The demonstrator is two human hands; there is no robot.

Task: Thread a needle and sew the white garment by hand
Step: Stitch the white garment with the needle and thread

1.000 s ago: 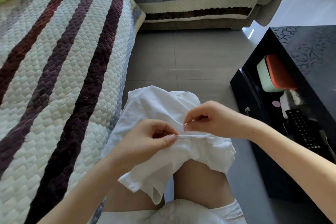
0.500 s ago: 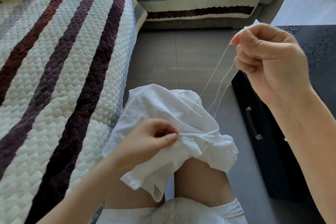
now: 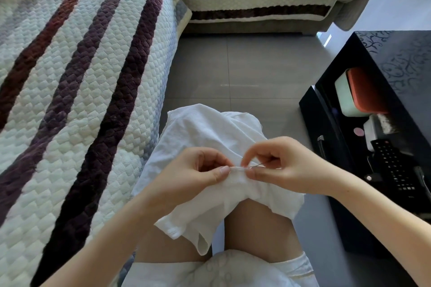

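Observation:
The white garment (image 3: 205,137) lies draped over my knees in the lower middle of the view. My left hand (image 3: 193,172) pinches a raised fold of the cloth between thumb and fingers. My right hand (image 3: 282,165) is right beside it, pinching a thin needle (image 3: 256,165) whose tip points into that fold. The two hands almost touch at the fold. The thread is too fine to make out.
A quilted striped sofa cover (image 3: 77,91) fills the left and the back. A black low table (image 3: 401,65) stands at the right; its open shelf holds a remote control (image 3: 394,168) and an orange-and-white box (image 3: 356,93). Grey tiled floor (image 3: 245,70) lies between.
My right hand had lifted high to the right, pulling the thread taut, and has come back down to the fold with the needle. My left hand stayed on the cloth.

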